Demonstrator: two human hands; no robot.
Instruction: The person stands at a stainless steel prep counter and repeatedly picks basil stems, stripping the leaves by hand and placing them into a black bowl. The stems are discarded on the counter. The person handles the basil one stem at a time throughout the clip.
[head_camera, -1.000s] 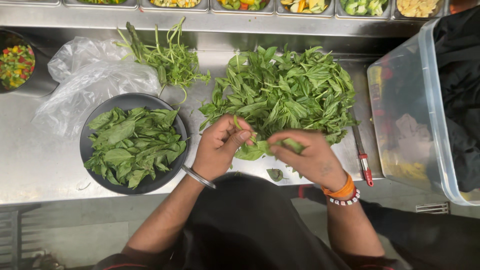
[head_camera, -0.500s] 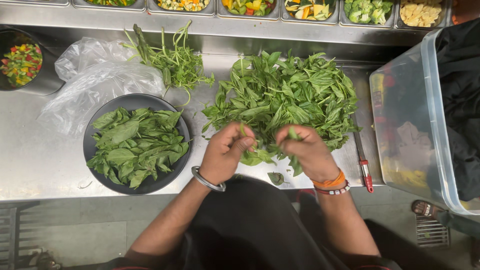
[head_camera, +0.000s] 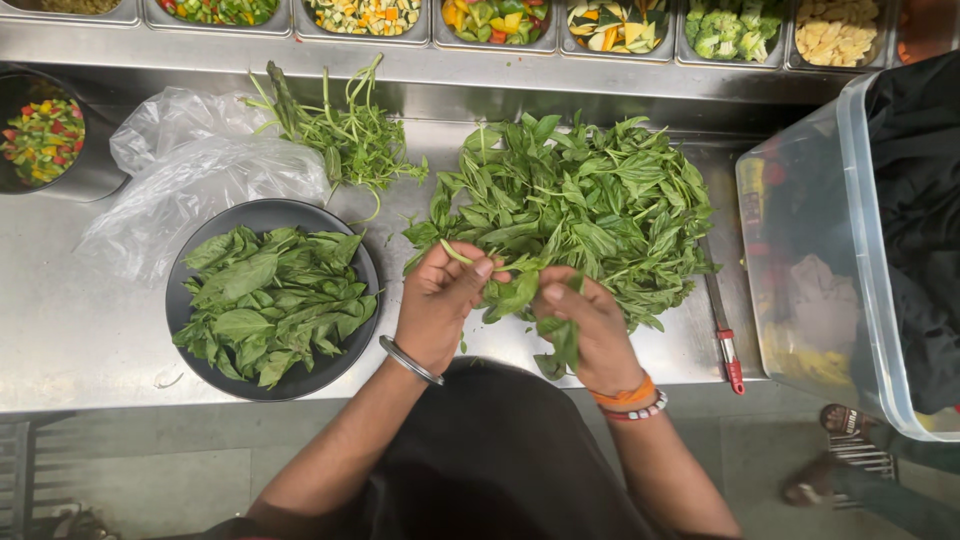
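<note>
A big heap of green leafy sprigs (head_camera: 580, 200) lies on the steel counter (head_camera: 80, 330). My left hand (head_camera: 440, 300), with a metal bangle at the wrist, pinches a green stem at the heap's near edge. My right hand (head_camera: 590, 325), wearing orange and beaded bands, grips leaves of the same sprig (head_camera: 515, 295) right beside it. A dark round bowl (head_camera: 270, 215) full of picked leaves (head_camera: 275, 300) sits to the left of my left hand.
Bare stems (head_camera: 345, 130) and a crumpled clear plastic bag (head_camera: 190, 170) lie behind the bowl. A red-handled knife (head_camera: 725, 335) rests right of the heap. A clear plastic bin (head_camera: 840, 260) stands at right. Steel pans of chopped vegetables (head_camera: 500, 20) line the back.
Both hands stayed at the heap's near edge, working a sprig. My left hand now holds a stem up between fingertips; the view shifted slightly.
</note>
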